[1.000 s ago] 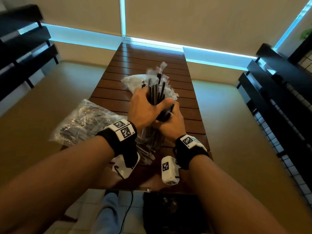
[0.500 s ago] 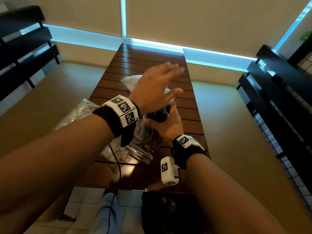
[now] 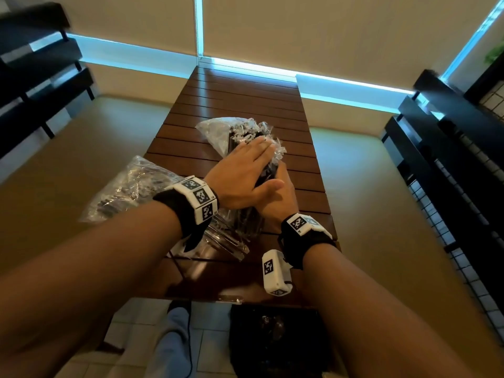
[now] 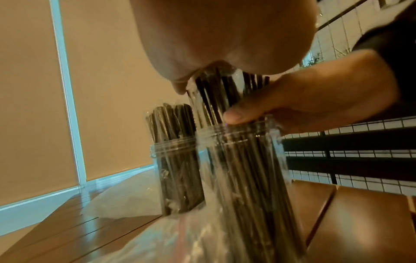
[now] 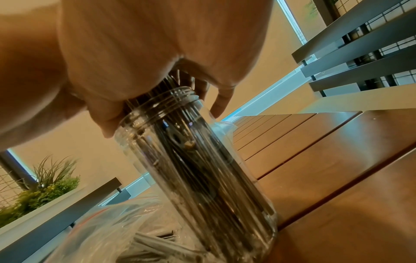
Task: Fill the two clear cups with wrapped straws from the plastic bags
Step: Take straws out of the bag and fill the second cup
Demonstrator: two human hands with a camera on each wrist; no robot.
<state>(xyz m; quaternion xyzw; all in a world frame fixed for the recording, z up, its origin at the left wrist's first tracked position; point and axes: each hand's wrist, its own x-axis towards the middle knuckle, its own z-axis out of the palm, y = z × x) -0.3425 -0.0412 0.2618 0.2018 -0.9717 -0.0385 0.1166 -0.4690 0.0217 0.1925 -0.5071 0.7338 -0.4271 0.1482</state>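
We see our left hand (image 3: 240,175) laid flat, fingers straight and together, palm pressing down on the tops of the straws (image 4: 216,99) that stand in the near cup (image 4: 245,178). Our right hand (image 3: 275,200) is curled round that bundle just above the cup's threaded rim, thumb (image 4: 238,115) resting at the rim; from the right wrist the fingers (image 5: 218,99) wrap the far side of the straws. The near cup stands on the counter (image 3: 245,99), close to its near edge, packed with dark wrapped straws, and looks slightly tilted in the wrist views, though we cannot tell whether that is the lens. The far cup (image 4: 178,174) stands just behind it, apart from both hands, also full of straws. One bag (image 3: 128,186) lies at the counter's left edge, left of our left wrist, with straws inside. Another bag (image 3: 218,132) lies beyond the hands, under the far cup. Crumpled plastic lies at the near cup's base.
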